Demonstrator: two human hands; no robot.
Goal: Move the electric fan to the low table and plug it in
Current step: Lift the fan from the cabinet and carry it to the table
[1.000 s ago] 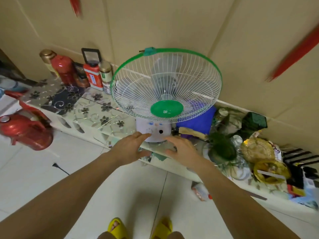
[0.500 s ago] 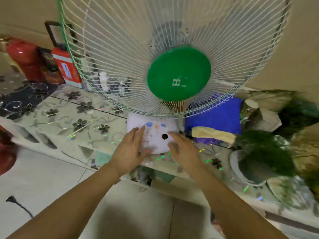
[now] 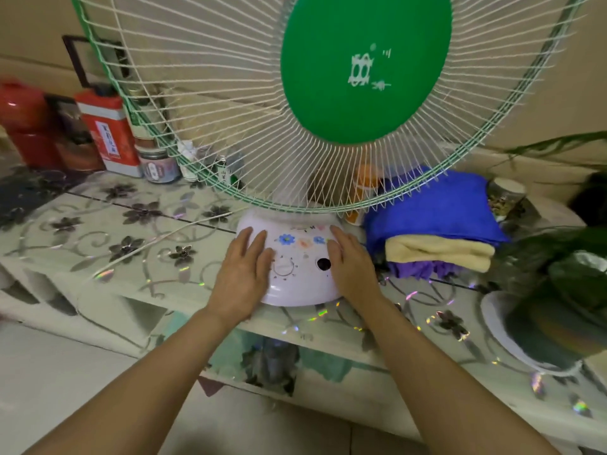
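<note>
- counter: glossy, flower-patterned top
- fan base near its front edge
- red tin and small jars at back left
- folded towels just right of the base
- potted plant far right

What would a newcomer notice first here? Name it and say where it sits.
The electric fan fills the upper frame, its green hub behind a white wire grille. Below, the left hand and right hand lie flat on either side of its flowered white base, on the patterned low table.

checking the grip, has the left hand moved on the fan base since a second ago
Yes. The left hand went from the table edge forward onto the fan base.
</note>
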